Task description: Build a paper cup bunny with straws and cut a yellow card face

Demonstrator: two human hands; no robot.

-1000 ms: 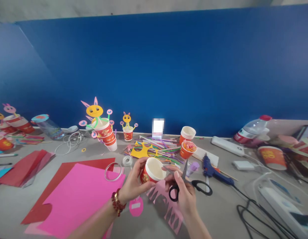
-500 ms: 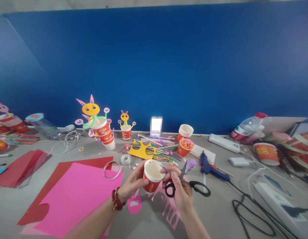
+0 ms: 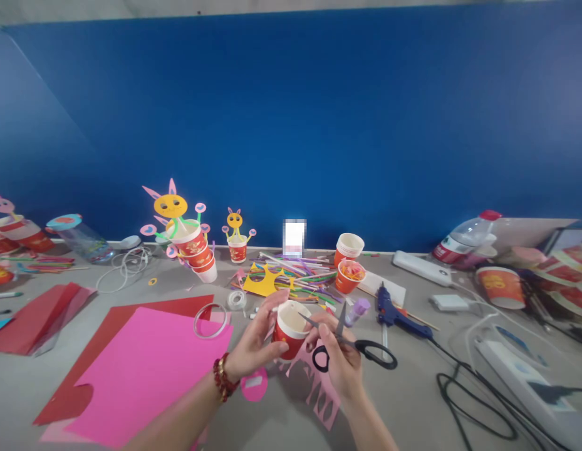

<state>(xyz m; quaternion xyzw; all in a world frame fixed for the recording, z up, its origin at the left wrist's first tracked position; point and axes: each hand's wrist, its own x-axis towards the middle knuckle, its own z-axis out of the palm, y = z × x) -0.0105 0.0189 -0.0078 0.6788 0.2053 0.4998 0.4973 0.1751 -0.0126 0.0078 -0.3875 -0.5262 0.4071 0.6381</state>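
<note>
Head cam view: my left hand [image 3: 257,343] is half-curled around a red paper cup [image 3: 291,337], mouth up, while my right hand [image 3: 341,366] has fingers closed on spread scissors [image 3: 351,342], one blade tip at the cup's mouth. Cut pink paper [image 3: 324,401] lies on the table [image 3: 413,413] beneath, blue glue gun [image 3: 403,322] off right.

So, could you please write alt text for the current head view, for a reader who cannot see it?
A person's left grip holds a red-and-white paper cup while the right grip holds open black-handled scissors beside it. On the grey table lie pink paper, a yellow cut-out sheet and a blue glue gun.
</note>
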